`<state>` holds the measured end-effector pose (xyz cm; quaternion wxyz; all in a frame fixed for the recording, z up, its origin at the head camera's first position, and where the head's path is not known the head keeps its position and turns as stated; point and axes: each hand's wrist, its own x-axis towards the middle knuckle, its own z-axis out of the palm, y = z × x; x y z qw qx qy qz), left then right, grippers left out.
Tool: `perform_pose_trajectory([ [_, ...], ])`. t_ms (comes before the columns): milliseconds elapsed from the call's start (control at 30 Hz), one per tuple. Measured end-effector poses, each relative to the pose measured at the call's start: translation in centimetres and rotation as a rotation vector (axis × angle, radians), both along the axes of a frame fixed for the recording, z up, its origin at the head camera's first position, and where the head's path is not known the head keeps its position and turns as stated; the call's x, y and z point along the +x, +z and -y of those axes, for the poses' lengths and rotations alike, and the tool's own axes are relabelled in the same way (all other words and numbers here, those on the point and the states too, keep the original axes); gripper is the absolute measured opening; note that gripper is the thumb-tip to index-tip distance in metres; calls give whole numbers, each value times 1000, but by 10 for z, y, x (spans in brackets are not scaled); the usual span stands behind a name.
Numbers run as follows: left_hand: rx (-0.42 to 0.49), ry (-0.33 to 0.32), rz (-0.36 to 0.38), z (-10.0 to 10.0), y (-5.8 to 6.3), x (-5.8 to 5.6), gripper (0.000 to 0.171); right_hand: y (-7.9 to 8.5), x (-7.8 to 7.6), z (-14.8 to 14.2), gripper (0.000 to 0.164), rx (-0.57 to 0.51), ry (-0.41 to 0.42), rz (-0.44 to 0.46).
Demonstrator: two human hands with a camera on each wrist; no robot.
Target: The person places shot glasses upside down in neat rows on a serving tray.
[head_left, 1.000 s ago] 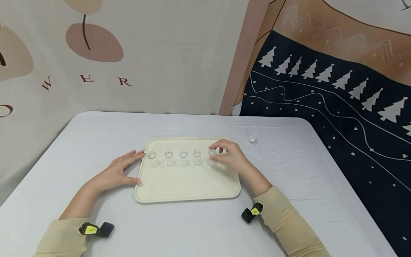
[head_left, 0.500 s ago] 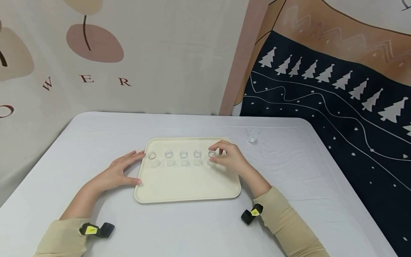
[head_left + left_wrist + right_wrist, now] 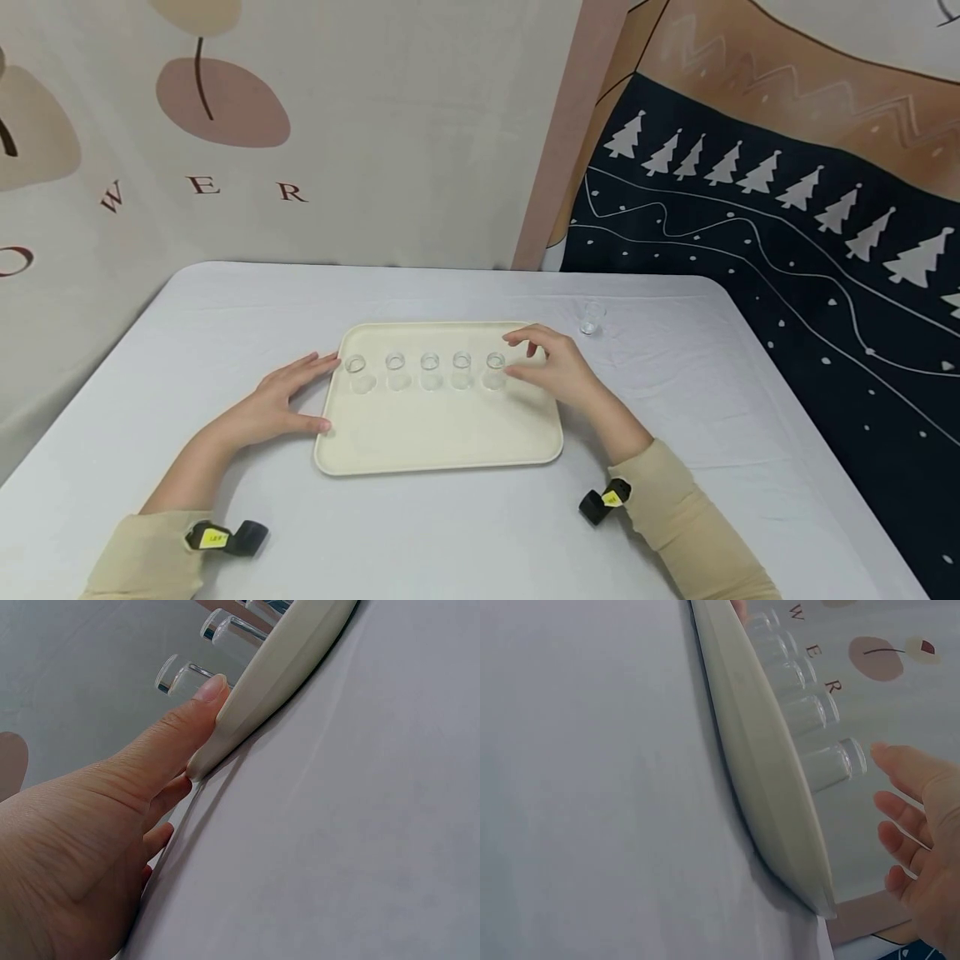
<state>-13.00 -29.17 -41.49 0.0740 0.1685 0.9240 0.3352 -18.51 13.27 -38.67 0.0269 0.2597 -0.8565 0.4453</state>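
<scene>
Small clear glass vials stand upright in a row across a cream tray point(image 3: 442, 433). My right hand point(image 3: 557, 363) is beside the rightmost vial point(image 3: 494, 373), its thumb and fingers spread with nothing between them. In the right wrist view a gap shows between the thumb tip and the rim of that vial point(image 3: 832, 766). At the tray's left edge, my left hand point(image 3: 272, 404) lies with fingers spread and thumb on the rim. The left wrist view shows this thumb point(image 3: 176, 735) pressed against the tray's side, near the leftmost vial point(image 3: 191, 679).
Another vial point(image 3: 592, 317) stands on the white tablecloth point(image 3: 450, 533) beyond the tray's back right corner. A light printed curtain point(image 3: 420, 142) hangs behind the table, and a dark cloth with trees point(image 3: 750, 242) hangs at the right.
My right hand has let go of the rightmost vial and drawn back to the right, its fingers wider apart. The left hand and the tray have stayed in place.
</scene>
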Motion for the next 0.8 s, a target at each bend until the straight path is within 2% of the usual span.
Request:
perform_pose_trajectory([
  [333,-1,3,-4,1,-1,1,95,-1,-2,-23,40,-27,-58,-57],
  [567,-1,4,-3,0,0,1,95,-1,-6,-41,43,-6,-128,-97],
  [800,1,6,2,-1,2,1,95,1,-9,-62,45,-42,-186,-79],
])
